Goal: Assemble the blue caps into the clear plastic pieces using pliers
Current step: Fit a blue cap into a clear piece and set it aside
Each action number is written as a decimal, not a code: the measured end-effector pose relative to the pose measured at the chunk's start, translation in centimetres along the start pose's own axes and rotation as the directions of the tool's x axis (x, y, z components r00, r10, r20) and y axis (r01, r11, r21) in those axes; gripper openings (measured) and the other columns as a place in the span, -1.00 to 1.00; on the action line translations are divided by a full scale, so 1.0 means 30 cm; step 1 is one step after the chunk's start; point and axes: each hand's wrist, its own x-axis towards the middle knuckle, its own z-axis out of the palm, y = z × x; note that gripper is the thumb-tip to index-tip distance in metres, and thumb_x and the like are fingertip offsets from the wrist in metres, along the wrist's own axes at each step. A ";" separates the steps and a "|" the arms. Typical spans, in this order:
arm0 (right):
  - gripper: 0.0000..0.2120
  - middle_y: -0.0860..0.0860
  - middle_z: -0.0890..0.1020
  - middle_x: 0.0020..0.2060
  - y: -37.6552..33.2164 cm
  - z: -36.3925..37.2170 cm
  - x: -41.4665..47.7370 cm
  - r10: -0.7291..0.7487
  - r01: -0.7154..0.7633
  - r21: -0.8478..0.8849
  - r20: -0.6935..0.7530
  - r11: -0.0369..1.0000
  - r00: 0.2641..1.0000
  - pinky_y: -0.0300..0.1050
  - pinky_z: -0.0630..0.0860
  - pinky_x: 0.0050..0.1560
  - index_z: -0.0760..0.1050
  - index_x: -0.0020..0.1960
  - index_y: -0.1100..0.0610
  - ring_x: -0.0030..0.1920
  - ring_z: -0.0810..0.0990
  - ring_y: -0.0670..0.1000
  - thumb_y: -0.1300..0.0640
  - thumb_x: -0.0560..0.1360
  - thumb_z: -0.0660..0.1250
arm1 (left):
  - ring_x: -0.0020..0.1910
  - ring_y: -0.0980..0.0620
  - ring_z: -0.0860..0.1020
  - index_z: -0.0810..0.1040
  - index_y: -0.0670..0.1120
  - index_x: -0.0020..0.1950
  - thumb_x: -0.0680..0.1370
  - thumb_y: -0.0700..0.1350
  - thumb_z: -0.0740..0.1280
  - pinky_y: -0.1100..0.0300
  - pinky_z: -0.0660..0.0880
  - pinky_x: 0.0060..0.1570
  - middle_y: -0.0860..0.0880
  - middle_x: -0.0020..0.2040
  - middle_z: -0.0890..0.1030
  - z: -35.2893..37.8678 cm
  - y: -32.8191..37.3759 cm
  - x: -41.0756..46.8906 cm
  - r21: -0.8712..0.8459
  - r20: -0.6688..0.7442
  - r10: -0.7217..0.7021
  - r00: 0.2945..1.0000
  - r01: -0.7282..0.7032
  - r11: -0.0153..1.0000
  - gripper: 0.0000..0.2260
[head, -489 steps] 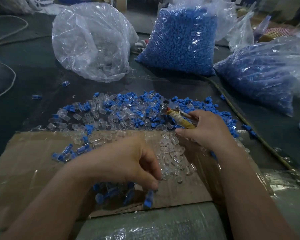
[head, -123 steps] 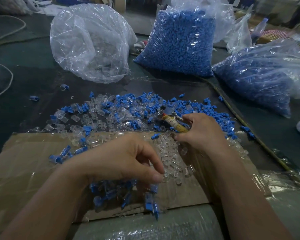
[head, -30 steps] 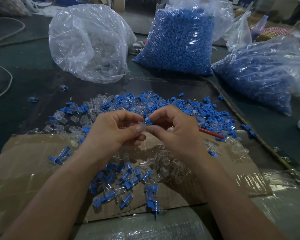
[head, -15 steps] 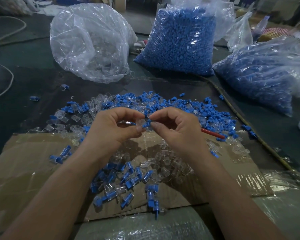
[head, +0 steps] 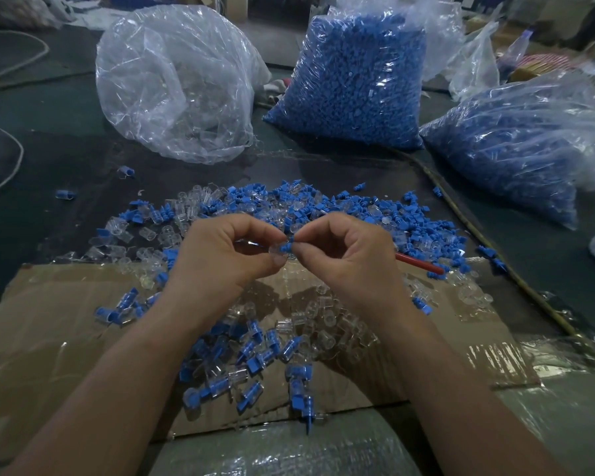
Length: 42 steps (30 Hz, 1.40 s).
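Left hand (head: 220, 259) pinched round one clear piece (head: 275, 251), right hand (head: 352, 257) round one blue cap (head: 287, 247); three bags (head: 354, 80) behind

A workshop floor; bulk bags of blue caps (head: 354, 84) crowd it.

Dark surface (head: 49, 132), flattened cardboard (head: 49, 338), loose blue caps (head: 426, 228) and clear pieces (head: 117, 235), stuffed plastic bags (head: 358, 80)
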 end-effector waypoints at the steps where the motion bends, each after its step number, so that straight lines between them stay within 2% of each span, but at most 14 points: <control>1: -0.79 -0.13 0.59 -0.35 -0.001 0.000 0.000 0.001 -0.001 0.013 0.007 1.000 1.000 -0.38 0.49 -0.30 0.52 -0.24 -0.06 -0.33 0.56 -0.20 0.25 0.39 0.43 | -0.30 0.17 0.63 0.60 0.02 -0.28 0.31 -0.32 0.48 0.44 0.49 -0.32 0.09 -0.28 0.67 0.001 0.001 -0.001 0.015 -0.006 0.007 1.000 -0.007 1.000 -0.77; 6: -0.80 -0.15 0.61 -0.37 -0.007 -0.002 0.001 0.047 -0.064 0.155 0.106 0.986 0.993 -0.36 0.50 -0.30 0.52 -0.26 -0.05 -0.34 0.57 -0.21 0.20 0.31 0.48 | -0.30 0.17 0.63 0.60 -0.01 -0.25 0.31 -0.29 0.49 0.45 0.49 -0.33 0.10 -0.26 0.66 0.001 0.003 -0.003 0.080 -0.020 0.044 0.999 -0.043 0.996 -0.81; 11: -0.79 -0.15 0.61 -0.31 0.002 0.002 0.004 0.118 -0.134 0.143 0.109 0.981 0.987 -0.32 0.53 -0.26 0.50 -0.20 -0.06 -0.28 0.59 -0.19 0.11 0.28 0.51 | -0.31 0.17 0.63 0.61 -0.03 -0.22 0.31 -0.26 0.48 0.42 0.51 -0.31 0.08 -0.27 0.66 0.004 0.007 -0.008 0.102 -0.001 0.087 0.996 -0.087 0.991 -0.84; 16: -0.74 -0.23 0.64 -0.29 -0.001 0.000 -0.001 0.040 -0.059 0.213 0.094 0.975 0.995 -0.38 0.52 -0.21 0.55 -0.16 -0.12 -0.22 0.63 -0.20 0.21 0.31 0.48 | -0.32 0.22 0.60 0.59 -0.05 -0.26 0.33 -0.31 0.46 0.46 0.48 -0.31 0.07 -0.28 0.64 0.000 0.006 -0.004 0.092 -0.037 0.120 0.992 -0.116 0.989 -0.83; 20: -0.76 -0.30 0.62 -0.31 0.001 0.007 -0.002 0.037 -0.053 0.170 0.099 0.984 0.994 -0.40 0.51 -0.19 0.53 -0.11 -0.18 -0.20 0.62 -0.24 0.14 0.35 0.44 | -0.36 0.18 0.61 0.58 -0.06 -0.26 0.32 -0.27 0.48 0.43 0.50 -0.34 0.03 -0.32 0.64 0.003 0.004 -0.002 0.095 -0.045 0.099 0.994 -0.094 0.991 -0.86; 22: -0.81 -0.26 0.62 -0.33 0.002 0.008 -0.002 0.026 -0.037 0.143 0.084 0.989 0.996 -0.36 0.53 -0.19 0.55 -0.07 -0.13 -0.22 0.62 -0.23 0.14 0.40 0.40 | -0.37 0.18 0.61 0.58 -0.05 -0.27 0.32 -0.24 0.47 0.44 0.49 -0.35 0.02 -0.33 0.64 0.002 0.005 -0.002 0.083 -0.040 0.103 0.994 -0.100 0.992 -0.87; 25: -0.83 -0.19 0.61 -0.32 0.005 0.004 0.000 0.020 -0.025 0.115 0.050 0.993 0.999 -0.35 0.53 -0.25 0.56 0.05 0.05 -0.30 0.61 -0.21 0.21 0.49 0.31 | -0.36 0.12 0.61 0.58 -0.07 -0.27 0.33 -0.24 0.46 0.36 0.54 -0.32 0.02 -0.29 0.65 0.003 0.004 -0.002 0.071 -0.031 0.108 0.994 -0.105 0.992 -0.90; 27: -0.85 -0.16 0.60 -0.34 0.007 0.001 0.003 0.036 -0.038 0.098 0.021 0.994 0.999 -0.39 0.50 -0.30 0.56 0.00 0.05 -0.33 0.59 -0.22 0.23 0.52 0.26 | -0.35 0.08 0.62 0.59 -0.09 -0.27 0.33 -0.25 0.47 0.33 0.56 -0.30 -0.01 -0.29 0.65 0.003 0.001 -0.001 0.082 -0.027 0.099 0.995 -0.097 0.992 -0.90; 31: -0.83 -0.14 0.59 -0.36 0.001 -0.009 0.007 0.071 -0.065 0.117 -0.045 0.991 0.996 -0.43 0.46 -0.34 0.55 -0.12 0.01 -0.35 0.58 -0.23 0.24 0.51 0.26 | -0.38 0.11 0.60 0.58 -0.06 -0.29 0.35 -0.28 0.46 0.39 0.52 -0.34 -0.01 -0.30 0.64 0.001 -0.002 0.003 0.104 -0.029 0.095 0.995 -0.092 0.990 -0.86; 33: -0.82 -0.13 0.60 -0.35 -0.004 -0.005 0.006 0.065 -0.063 0.090 -0.017 0.994 0.998 -0.35 0.51 -0.34 0.54 -0.15 -0.05 -0.35 0.59 -0.18 0.22 0.50 0.28 | -0.38 0.12 0.60 0.58 -0.06 -0.28 0.35 -0.29 0.46 0.41 0.51 -0.33 -0.01 -0.31 0.64 0.000 -0.003 0.004 0.105 -0.026 0.099 0.995 -0.096 0.990 -0.86; 36: -0.89 -0.07 0.64 -0.31 -0.001 0.010 0.000 0.042 -0.042 -0.006 0.010 0.999 0.999 0.00 0.58 -0.30 0.59 -0.10 0.04 -0.33 0.61 0.03 0.19 0.49 0.30 | -0.35 0.11 0.61 0.59 -0.07 -0.26 0.35 -0.28 0.47 0.39 0.52 -0.31 -0.03 -0.31 0.64 0.002 -0.004 0.000 0.118 -0.018 0.111 0.994 -0.109 0.987 -0.87; 37: -0.90 -0.07 0.64 -0.31 0.001 0.012 -0.001 0.033 -0.033 -0.025 0.009 0.999 0.999 0.06 0.57 -0.28 0.60 -0.07 0.07 -0.32 0.61 0.07 0.19 0.49 0.31 | -0.34 0.12 0.61 0.59 -0.07 -0.26 0.35 -0.27 0.47 0.41 0.52 -0.31 -0.02 -0.31 0.64 0.004 -0.003 -0.002 0.119 -0.019 0.115 0.993 -0.112 0.987 -0.87; 39: -0.89 -0.12 0.63 -0.32 0.004 0.009 -0.001 0.032 -0.032 -0.022 0.019 0.999 0.999 0.01 0.59 -0.25 0.60 -0.07 0.03 -0.30 0.61 0.03 0.19 0.48 0.32 | -0.34 0.16 0.61 0.59 -0.07 -0.25 0.34 -0.27 0.47 0.45 0.49 -0.33 0.02 -0.30 0.64 0.005 0.000 -0.004 0.112 -0.022 0.124 0.992 -0.121 0.986 -0.87; 42: -0.82 -0.19 0.61 -0.39 0.003 -0.005 0.004 0.065 -0.069 0.068 0.054 0.995 0.996 -0.25 0.58 -0.27 0.58 -0.14 -0.08 -0.32 0.60 -0.14 0.21 0.44 0.37 | -0.31 0.19 0.61 0.58 -0.04 -0.24 0.34 -0.27 0.47 0.46 0.48 -0.31 0.04 -0.31 0.64 0.004 0.002 -0.005 0.111 -0.023 0.149 0.989 -0.146 0.983 -0.85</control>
